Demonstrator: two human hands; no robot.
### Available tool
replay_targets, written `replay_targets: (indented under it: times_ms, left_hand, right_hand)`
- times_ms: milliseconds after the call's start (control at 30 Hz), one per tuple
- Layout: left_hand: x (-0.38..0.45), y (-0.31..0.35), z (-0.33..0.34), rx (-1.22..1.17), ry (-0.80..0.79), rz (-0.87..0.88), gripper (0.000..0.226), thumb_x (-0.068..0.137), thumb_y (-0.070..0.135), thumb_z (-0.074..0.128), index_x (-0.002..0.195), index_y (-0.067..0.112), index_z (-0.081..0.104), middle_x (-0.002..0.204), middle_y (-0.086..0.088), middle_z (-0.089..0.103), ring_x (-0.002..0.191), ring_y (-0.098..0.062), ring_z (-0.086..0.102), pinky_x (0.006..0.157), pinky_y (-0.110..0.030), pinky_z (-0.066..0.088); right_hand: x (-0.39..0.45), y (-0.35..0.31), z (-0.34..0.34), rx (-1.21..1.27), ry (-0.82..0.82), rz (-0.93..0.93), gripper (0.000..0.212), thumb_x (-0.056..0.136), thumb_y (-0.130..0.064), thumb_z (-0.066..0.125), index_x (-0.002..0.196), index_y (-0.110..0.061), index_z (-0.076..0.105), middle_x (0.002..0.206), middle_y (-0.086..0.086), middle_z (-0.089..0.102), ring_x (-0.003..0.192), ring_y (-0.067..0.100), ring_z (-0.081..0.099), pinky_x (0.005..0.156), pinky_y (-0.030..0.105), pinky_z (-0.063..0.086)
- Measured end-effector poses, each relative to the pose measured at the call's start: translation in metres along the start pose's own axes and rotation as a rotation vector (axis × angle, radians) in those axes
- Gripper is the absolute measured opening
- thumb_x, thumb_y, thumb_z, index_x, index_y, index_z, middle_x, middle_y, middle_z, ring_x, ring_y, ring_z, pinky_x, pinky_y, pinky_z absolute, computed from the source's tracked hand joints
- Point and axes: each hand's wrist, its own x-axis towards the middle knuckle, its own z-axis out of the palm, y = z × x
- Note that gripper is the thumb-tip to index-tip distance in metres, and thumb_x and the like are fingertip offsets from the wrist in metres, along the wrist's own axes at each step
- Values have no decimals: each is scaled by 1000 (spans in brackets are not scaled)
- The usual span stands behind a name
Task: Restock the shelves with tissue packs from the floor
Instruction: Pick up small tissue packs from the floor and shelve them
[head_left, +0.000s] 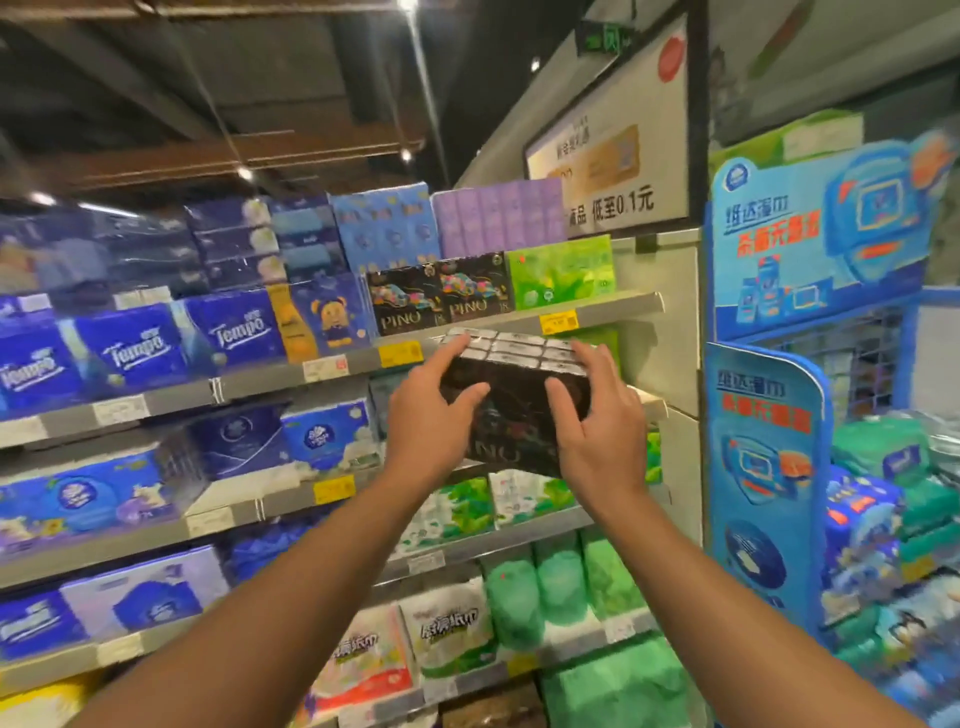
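A black tissue pack (511, 410) marked PINO is held in the air between both hands, in front of the shelving and just below the edge of the upper shelf (597, 306). The left hand (431, 421) is clamped on the pack's left side, fingers curled over its top edge. The right hand (597, 426) is clamped on the right side, thumb laid across the front face. Two matching black PINO packs (439, 293) stand on the upper shelf directly above, with a green pack (561, 273) just beside them on the right and an orange-and-blue pack (322, 322) on the left. Yellow price tags (558, 322) are fixed to the shelf edge. A blue display stand (763, 467) is placed near the right hand.
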Motion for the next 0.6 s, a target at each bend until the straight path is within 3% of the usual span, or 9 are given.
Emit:
replay_targets:
  times_ms: [133, 233, 367, 500, 600]
  left_hand:
    - [53, -22, -16, 94, 162, 39, 49, 90, 30, 66, 133, 46, 49, 124, 7, 61, 110, -15, 58, 93, -44, 52]
    - [99, -36, -16, 145, 239, 71, 48, 93, 29, 62, 136, 44, 47, 123, 6, 57, 110, -14, 55, 93, -45, 50]
    - [167, -58, -6, 246, 311, 107, 50, 95, 29, 60, 141, 41, 43, 123, 7, 55, 112, -13, 52, 97, -40, 47]
    - [238, -85, 14, 317, 315, 68, 56, 96, 29, 58, 144, 44, 34, 134, 5, 54, 114, -21, 57, 96, -44, 48]
    - [282, -106, 27, 381, 349, 21, 60, 96, 28, 59, 146, 45, 31, 136, 8, 55, 117, -18, 56, 91, -31, 42]
  right_hand:
    - [51, -5, 67, 83, -44, -76, 60, 85, -54, 60, 139, -32, 45, 146, 5, 47, 125, 30, 49, 100, 41, 45]
    - [91, 7, 113, 107, -88, -112, 70, 79, -41, 74, 141, -35, 43, 153, 7, 40, 139, 28, 36, 107, 40, 37]
    - [155, 36, 176, 146, -71, -171, 67, 78, -37, 78, 138, -31, 48, 148, 11, 47, 136, 30, 41, 107, 42, 39]
    - [216, 64, 235, 185, -87, -187, 65, 79, -36, 78, 138, -30, 50, 147, 12, 48, 137, 32, 41, 106, 47, 40]
    - [255, 84, 273, 201, -86, -190, 64, 80, -34, 78, 138, -29, 52, 148, 12, 46, 136, 31, 42, 105, 45, 40]
